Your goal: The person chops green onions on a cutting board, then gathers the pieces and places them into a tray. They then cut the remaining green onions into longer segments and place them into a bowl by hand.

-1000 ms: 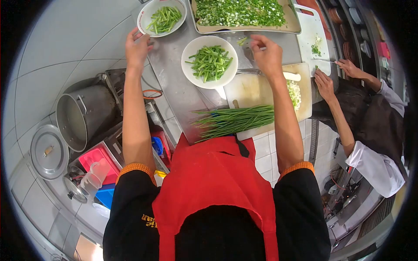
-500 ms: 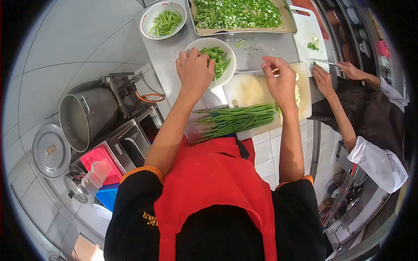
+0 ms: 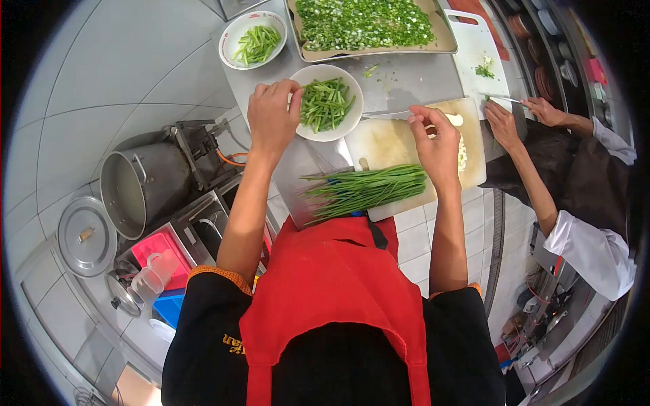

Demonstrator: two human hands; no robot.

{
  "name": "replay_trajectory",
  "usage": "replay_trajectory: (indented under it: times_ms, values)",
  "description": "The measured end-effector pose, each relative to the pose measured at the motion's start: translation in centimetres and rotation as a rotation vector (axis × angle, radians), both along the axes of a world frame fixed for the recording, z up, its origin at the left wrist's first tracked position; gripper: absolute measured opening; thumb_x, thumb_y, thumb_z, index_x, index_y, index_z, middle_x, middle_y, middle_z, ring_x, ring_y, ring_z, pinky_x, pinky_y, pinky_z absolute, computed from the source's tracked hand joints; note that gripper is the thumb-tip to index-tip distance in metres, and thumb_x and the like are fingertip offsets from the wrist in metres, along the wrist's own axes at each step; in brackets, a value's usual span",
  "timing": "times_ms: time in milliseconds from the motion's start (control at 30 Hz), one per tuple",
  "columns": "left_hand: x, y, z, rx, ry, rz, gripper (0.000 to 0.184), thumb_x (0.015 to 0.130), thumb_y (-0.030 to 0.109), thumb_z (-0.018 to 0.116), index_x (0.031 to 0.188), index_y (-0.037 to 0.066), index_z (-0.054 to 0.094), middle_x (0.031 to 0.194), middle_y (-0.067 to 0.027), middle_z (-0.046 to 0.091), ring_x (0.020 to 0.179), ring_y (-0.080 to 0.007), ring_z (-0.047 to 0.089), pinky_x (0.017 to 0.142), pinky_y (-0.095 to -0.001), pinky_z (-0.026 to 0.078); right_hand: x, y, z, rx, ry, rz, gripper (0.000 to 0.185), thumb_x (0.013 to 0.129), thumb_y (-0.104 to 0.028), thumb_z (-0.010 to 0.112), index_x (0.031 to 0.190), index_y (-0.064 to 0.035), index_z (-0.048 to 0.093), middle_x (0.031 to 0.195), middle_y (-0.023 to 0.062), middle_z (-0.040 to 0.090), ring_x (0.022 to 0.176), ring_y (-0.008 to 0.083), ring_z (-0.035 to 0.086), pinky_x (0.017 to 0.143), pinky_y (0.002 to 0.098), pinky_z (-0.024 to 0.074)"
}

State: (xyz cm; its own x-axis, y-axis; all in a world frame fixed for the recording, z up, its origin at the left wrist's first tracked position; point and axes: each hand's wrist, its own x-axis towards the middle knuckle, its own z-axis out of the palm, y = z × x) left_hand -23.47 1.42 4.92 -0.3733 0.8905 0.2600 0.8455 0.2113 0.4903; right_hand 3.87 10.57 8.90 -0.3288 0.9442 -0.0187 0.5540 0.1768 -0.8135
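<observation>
At the left rim of a white bowl (image 3: 357, 116) of cut green stalks (image 3: 326, 103) is my left hand (image 3: 273, 116), fingers bent; what it grips, if anything, is hidden. Over the cutting board (image 3: 386, 143), my right hand (image 3: 435, 139) has its fingers curled and pinched near a knife (image 3: 393, 114); its grip is too small to make out. A bundle of long green onions (image 3: 369, 189) lies across the board's front left part. Chopped white pieces (image 3: 462, 154) sit on the board right of my right hand.
A second bowl (image 3: 225, 47) of cut stalks and a paper-lined tray (image 3: 379, 51) of chopped greens stand at the back. On the right, a co-worker's hands (image 3: 502, 124) cut greens with a knife on a white board (image 3: 467, 64). A large pot (image 3: 145, 189) stands left.
My left hand went from beside the back bowl to over the nearer bowl, then back to its left rim. My right hand came down from the counter to above the cutting board.
</observation>
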Motion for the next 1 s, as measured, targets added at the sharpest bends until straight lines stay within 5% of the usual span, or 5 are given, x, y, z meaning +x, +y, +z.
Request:
replay_trajectory:
  times_ms: [367, 500, 533, 600, 1000]
  values:
    - [-0.1, -0.6, -0.2, 0.307, -0.062, -0.045, 0.013, 0.078, 0.007, 0.076, 0.090, 0.009, 0.071, 0.088, -0.0025, 0.072, 0.084, -0.0254, 0.060, 0.076, -0.0352, 0.048, -1.3, -0.4, 1.8, 0.184, 0.169, 0.001, 0.017, 0.090, -0.005, 0.067, 0.106, -0.0002, 0.071, 0.085, 0.0086, 0.067, 0.074, 0.0150, 0.061, 0.069, 0.0278, 0.0504]
    - [2.5, 3.3, 0.0, 0.380, -0.092, -0.133, 0.009, 0.076, 0.010, 0.075, 0.084, 0.012, 0.072, 0.084, -0.0012, 0.072, 0.081, -0.0245, 0.060, 0.074, -0.0354, 0.049, -0.4, -3.2, 10.8, 0.468, 0.381, -0.198, 0.022, 0.092, -0.005, 0.066, 0.113, 0.0028, 0.068, 0.094, 0.0095, 0.066, 0.083, 0.0126, 0.063, 0.076, 0.0244, 0.0501]
    - [3.3, 4.8, -0.2, 0.414, -0.081, -0.144, 0.008, 0.075, 0.011, 0.075, 0.082, 0.013, 0.072, 0.082, -0.0013, 0.073, 0.080, -0.0243, 0.061, 0.073, -0.0355, 0.049, 0.6, -4.8, 13.9, 0.665, 0.116, -0.283, 0.028, 0.096, -0.013, 0.060, 0.118, 0.0040, 0.065, 0.099, 0.0122, 0.068, 0.086, 0.0186, 0.067, 0.078, 0.0275, 0.0525]
    - [4.1, 7.7, -0.8, 0.385, -0.003, -0.199, 0.007, 0.077, 0.015, 0.076, 0.084, 0.015, 0.075, 0.085, -0.0016, 0.073, 0.078, -0.0238, 0.060, 0.073, -0.0346, 0.051, 5.1, -6.4, 15.6, 0.990, 0.831, 0.013, 0.035, 0.094, -0.017, 0.059, 0.122, 0.0029, 0.057, 0.107, 0.0144, 0.062, 0.106, 0.0240, 0.058, 0.092, 0.0342, 0.0459]
    - [4.6, 7.6, -0.9, 0.238, 0.027, -0.265, 0.023, 0.081, 0.020, 0.073, 0.103, 0.016, 0.076, 0.095, 0.0010, 0.074, 0.085, -0.0243, 0.059, 0.080, -0.0366, 0.050, 2.0, -13.6, 27.3, 1.252, 1.094, 0.449, 0.064, 0.102, -0.036, 0.042, 0.153, -0.0113, 0.011, 0.155, 0.0076, 0.012, 0.144, 0.0256, 0.011, 0.115, 0.0469, 0.0186]
